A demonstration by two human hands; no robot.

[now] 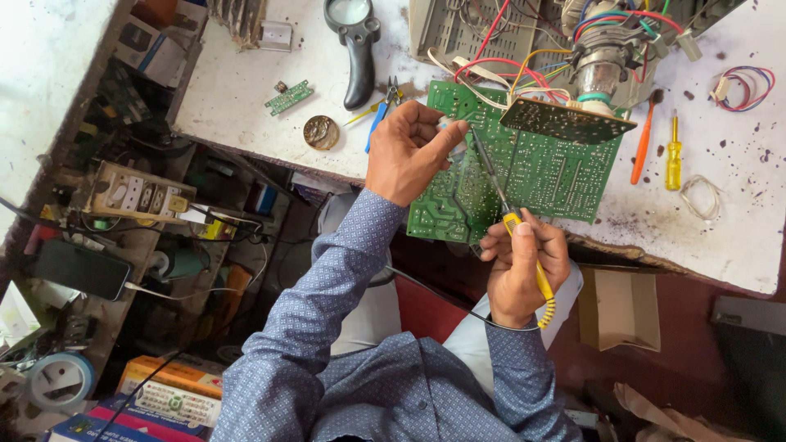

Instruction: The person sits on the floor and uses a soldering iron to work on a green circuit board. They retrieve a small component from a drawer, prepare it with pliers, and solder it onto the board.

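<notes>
A large green circuit board lies at the front edge of a white workbench, partly overhanging it. My right hand grips a yellow-handled soldering iron, its dark tip slanting up-left onto the board. My left hand rests at the board's left edge, fingers pinched together near the iron's tip; what they hold is too small to tell. A smaller dark board with coloured wires stands above the green one.
A black magnifier, a small green board, a round tin and blue-handled pliers lie left of my hands. Orange and yellow screwdrivers lie to the right. A cluttered shelf with a socket strip and phone is lower left.
</notes>
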